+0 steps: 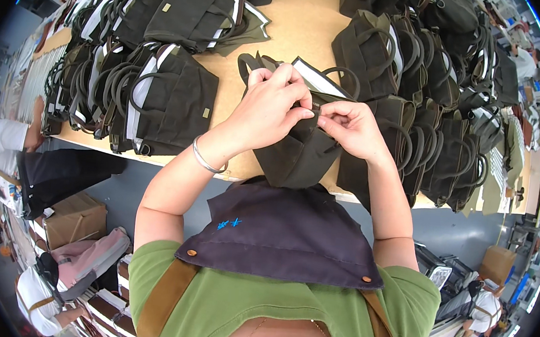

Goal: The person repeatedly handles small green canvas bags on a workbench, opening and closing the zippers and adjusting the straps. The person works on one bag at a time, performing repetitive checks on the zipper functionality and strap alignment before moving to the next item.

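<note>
Work item: dark canvas bag (297,151), held at the near edge of the wooden table (296,17), partly overhanging it toward the person's apron (283,234).
Left hand: the left hand (274,108) is curled over the upper part of the bag, fingers bent, thumb and forefinger pinching the fabric at the top edge. A metal bracelet (205,161) sits on the wrist.
Right hand: the right hand (350,127) is closed in a pinch on the same top edge, fingertips nearly touching those of the left hand.
Orientation: the long axis of the bag runs from the far side of the table toward the person. The opening, with its white lining (319,80) and handle loops (345,75), points away; the closed bottom points at the apron.
Surroundings: stacks of similar bags lie to the left (167,98) and to the right (426,144).
Risk 1: the overhanging bottom is unsupported. Judged from the grip, a slackened pinch could let the bag slide off the edge.
Risk 2: the pinch covers a small area. An uneven pull by either hand could skew or crease the edge.
Risk 3: the right stack is just beside the bag. A wide elbow movement could disturb it.
</note>
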`<state>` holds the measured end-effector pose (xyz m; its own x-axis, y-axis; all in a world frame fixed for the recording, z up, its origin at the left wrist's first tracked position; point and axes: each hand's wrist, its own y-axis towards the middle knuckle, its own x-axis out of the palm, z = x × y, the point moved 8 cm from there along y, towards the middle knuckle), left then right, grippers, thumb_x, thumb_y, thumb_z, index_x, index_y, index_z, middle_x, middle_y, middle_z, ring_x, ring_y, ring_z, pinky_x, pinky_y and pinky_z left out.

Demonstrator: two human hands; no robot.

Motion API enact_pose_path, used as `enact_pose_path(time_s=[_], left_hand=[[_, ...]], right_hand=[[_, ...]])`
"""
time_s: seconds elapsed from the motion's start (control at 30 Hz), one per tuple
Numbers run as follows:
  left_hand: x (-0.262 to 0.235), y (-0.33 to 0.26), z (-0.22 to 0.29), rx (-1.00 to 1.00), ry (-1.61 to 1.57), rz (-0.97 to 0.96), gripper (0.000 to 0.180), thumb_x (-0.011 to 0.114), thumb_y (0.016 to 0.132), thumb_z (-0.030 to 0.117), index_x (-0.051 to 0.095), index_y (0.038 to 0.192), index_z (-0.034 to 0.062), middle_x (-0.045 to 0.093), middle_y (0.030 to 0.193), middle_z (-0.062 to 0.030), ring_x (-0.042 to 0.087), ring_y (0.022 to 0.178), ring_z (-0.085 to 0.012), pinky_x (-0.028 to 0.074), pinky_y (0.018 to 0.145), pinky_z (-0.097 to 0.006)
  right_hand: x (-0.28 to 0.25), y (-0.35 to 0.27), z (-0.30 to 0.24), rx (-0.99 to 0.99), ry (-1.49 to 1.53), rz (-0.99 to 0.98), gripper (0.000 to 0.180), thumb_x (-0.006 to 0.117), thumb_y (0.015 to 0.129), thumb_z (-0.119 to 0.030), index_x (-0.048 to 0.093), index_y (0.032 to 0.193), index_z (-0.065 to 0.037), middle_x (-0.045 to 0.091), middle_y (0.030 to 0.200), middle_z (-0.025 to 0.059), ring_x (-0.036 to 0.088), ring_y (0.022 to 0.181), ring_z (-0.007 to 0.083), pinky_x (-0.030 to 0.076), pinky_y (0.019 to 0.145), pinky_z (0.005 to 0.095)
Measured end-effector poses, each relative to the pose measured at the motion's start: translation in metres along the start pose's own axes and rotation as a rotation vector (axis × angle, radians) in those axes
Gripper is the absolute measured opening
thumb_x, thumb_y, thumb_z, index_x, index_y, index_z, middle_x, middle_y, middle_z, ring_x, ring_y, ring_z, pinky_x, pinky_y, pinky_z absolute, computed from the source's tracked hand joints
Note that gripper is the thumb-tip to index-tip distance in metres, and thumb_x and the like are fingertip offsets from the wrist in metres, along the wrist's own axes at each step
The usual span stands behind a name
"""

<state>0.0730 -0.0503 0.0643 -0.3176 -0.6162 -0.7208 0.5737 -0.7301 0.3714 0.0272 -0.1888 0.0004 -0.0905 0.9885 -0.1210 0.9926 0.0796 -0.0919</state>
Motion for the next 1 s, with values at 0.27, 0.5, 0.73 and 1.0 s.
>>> enact_pose_path(time_s=[0.27,0.5,0.73,1.0], left_hand=[[0.0,0.006,-0.005,-0.124,-0.046,-0.129,0.01,0.073,0.081,0.018,0.066,0.08,0.0114,0.056,0.087,-0.0036,0.054,0.086,-0.0204,0.03,0.09,-0.037],[-0.004,0.007,-0.007,-0.116,-0.06,-0.1,0.014,0.076,0.079,0.021,0.066,0.077,0.0123,0.059,0.081,-0.0003,0.053,0.079,-0.0172,0.029,0.085,-0.034],[-0.005,0.009,-0.01,-0.162,-0.059,-0.118,0.014,0.076,0.079,0.021,0.066,0.079,0.0119,0.063,0.079,0.0013,0.054,0.069,-0.0151,0.029,0.084,-0.032],[-0.006,-0.003,-0.008,-0.12,-0.024,-0.1,0.007,0.069,0.085,0.016,0.066,0.087,0.01,0.062,0.079,-0.0003,0.056,0.074,-0.0167,0.028,0.09,-0.033]], right_hand=[[0.004,-0.006,-0.023,-0.107,-0.258,0.054,0.004,0.068,0.086,0.001,0.069,0.09,0.002,0.059,0.07,-0.0032,0.042,0.057,0.0005,0.034,0.048,0.0206],[0.005,-0.005,-0.027,-0.136,-0.286,0.051,0.005,0.069,0.084,0.001,0.069,0.089,0.001,0.059,0.069,-0.0009,0.042,0.055,0.0024,0.034,0.048,0.0224],[0.01,-0.008,-0.048,-0.297,-0.398,0.096,0.006,0.068,0.081,0.0,0.068,0.087,0.0,0.059,0.067,0.004,0.046,0.051,0.008,0.036,0.047,0.0253],[0.014,-0.011,-0.045,-0.037,-0.335,0.082,0.015,0.077,0.076,-0.012,0.07,0.085,-0.002,0.069,0.07,0.0051,0.06,0.052,0.0108,0.045,0.05,0.0252]])
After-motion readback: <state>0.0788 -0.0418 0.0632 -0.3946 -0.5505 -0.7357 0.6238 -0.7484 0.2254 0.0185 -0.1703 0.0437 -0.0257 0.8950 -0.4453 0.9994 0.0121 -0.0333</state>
